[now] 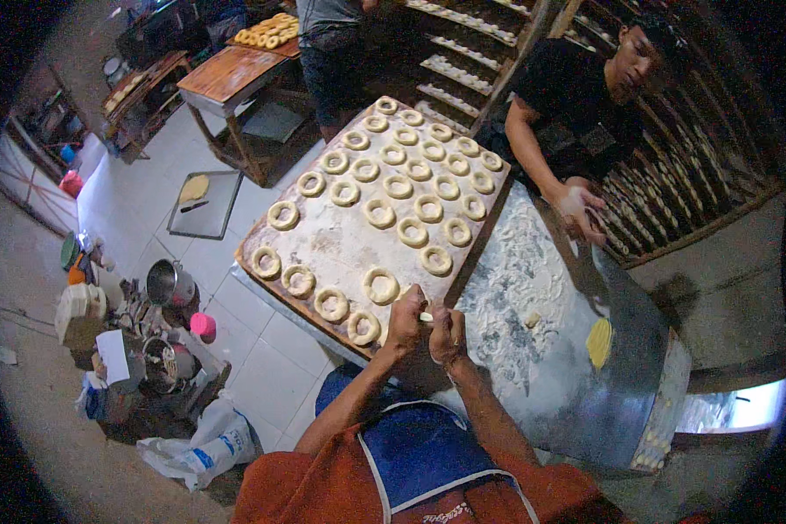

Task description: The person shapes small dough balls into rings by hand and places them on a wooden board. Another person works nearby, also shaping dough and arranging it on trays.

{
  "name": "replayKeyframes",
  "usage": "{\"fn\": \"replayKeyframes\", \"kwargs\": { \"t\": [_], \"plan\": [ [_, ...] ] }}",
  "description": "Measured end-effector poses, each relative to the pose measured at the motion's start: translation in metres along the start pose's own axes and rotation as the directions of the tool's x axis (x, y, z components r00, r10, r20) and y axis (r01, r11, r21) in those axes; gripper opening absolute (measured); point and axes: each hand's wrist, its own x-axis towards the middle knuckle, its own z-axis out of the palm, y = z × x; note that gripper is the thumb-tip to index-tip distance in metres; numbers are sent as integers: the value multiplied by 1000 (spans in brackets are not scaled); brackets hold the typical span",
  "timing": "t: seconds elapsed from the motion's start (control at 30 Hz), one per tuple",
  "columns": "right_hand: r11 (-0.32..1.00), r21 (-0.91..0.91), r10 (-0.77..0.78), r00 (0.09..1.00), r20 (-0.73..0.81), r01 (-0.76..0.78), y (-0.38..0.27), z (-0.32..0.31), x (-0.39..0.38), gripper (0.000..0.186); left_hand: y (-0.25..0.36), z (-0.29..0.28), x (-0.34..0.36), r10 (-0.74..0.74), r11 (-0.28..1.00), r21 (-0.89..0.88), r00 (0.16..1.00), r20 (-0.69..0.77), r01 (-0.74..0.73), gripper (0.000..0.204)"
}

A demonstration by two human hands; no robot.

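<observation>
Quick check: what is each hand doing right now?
Left hand: closed on a piece of dough.
Right hand: closed on the same dough.

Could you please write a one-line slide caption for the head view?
Both hands shape dough beside a floured wooden board of raw dough rings.

The pale dough piece (425, 316) is mostly hidden between the left hand (405, 321) and right hand (446, 332), so its shape cannot be told. Far right, rack trays (672, 175) fade into darkness. The person's own torso is cut off by the near edge.
</observation>
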Motion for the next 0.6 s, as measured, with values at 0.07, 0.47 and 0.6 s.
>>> {"fn": "replayKeyframes", "kwargs": {
  "t": [0.07, 0.47, 0.6],
  "plan": [
    [989, 102, -83, 967, -242, 111, 13, 21, 0, 59, 29, 10, 5, -559, 554, -756, 829, -26, 350, 24],
    [971, -69, -226, 973, 46, 229, -29, 38, 23, 64, 56, -47, 21, 237, 835, 499, 970, 51, -230, 30],
    [863, -202, -466, 884, 35, 463, -48, 60, 27, 54, 57, -74, 27, 120, 912, 395, 993, -1, -110, 18]
  ]
}}
